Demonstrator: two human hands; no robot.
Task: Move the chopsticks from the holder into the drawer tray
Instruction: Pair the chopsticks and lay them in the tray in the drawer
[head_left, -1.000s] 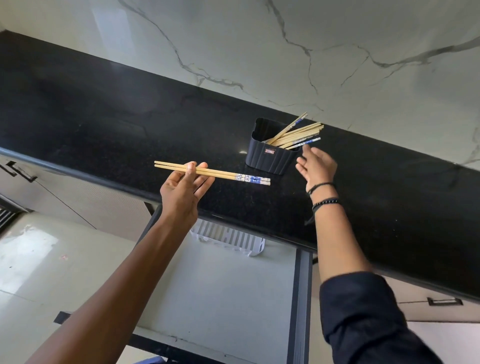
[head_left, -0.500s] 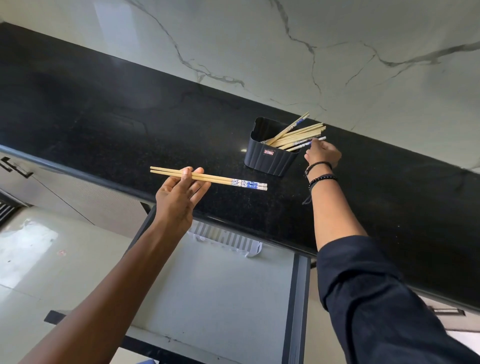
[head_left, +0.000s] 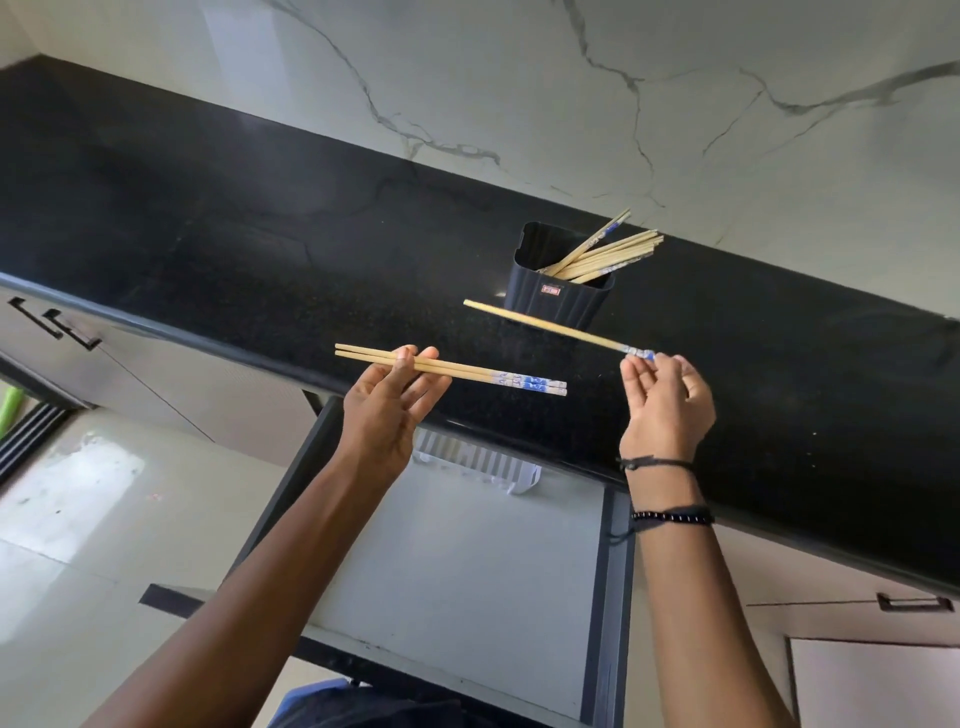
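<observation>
A black ribbed holder (head_left: 558, 299) stands on the black counter, with several bamboo chopsticks (head_left: 608, 254) leaning out to its right. My left hand (head_left: 387, 410) holds two chopsticks (head_left: 467, 370) level above the counter's front edge, thumb pressing them onto the fingers. My right hand (head_left: 665, 405) pinches the blue-patterned end of a single chopstick (head_left: 550, 325), which points left across the front of the holder. Below, the drawer (head_left: 467, 561) is pulled out, and a white slotted tray (head_left: 478, 460) shows at its back, partly under the counter.
The black counter (head_left: 260, 249) runs diagonally under a white marbled wall (head_left: 519, 78). Cabinet fronts with dark handles (head_left: 57, 325) sit at the left and a handle (head_left: 909, 603) at lower right. Pale floor tiles lie at the left.
My right hand reached into the holder, took one chopstick by its patterned end and drew it out toward me. The left hand kept its pair and shifted slightly.
</observation>
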